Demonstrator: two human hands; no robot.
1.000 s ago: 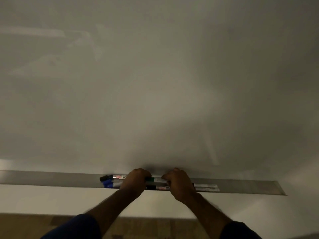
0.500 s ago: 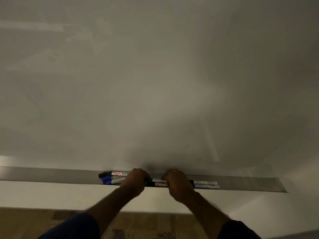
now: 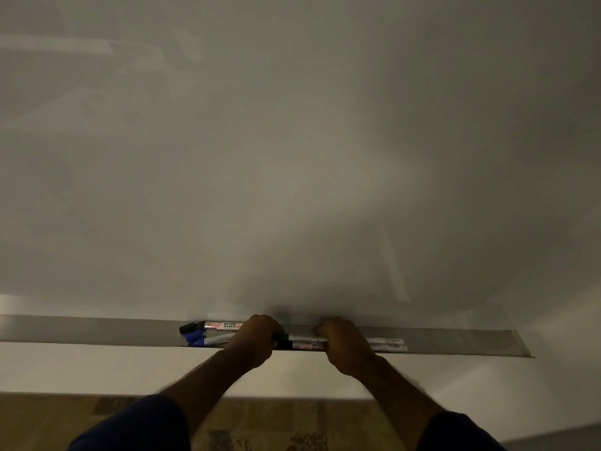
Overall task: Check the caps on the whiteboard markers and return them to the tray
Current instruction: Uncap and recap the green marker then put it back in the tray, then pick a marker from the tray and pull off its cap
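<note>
A long grey tray (image 3: 97,332) runs under the whiteboard (image 3: 292,157). Several markers lie in it. A black-capped marker (image 3: 214,326) and two blue-capped markers (image 3: 201,338) stick out to the left of my left hand (image 3: 257,340). Between my hands show a green-capped marker (image 3: 300,337) and a dark-capped one (image 3: 305,346). My right hand (image 3: 344,345) is curled over their barrels, and white barrel ends (image 3: 388,345) poke out to its right. Both hands are closed over the markers on the tray; my fingers hide the exact grip.
A pale wall strip (image 3: 97,369) lies below the tray, and a patterned brown carpet (image 3: 260,428) covers the floor. The tray ends at the right (image 3: 523,346). Dark blue sleeves (image 3: 136,428) cover my upper arms.
Both hands stay on the markers in the tray, closing slightly toward each other. The view has tilted a little, so the tray sits slightly higher in the frame.
</note>
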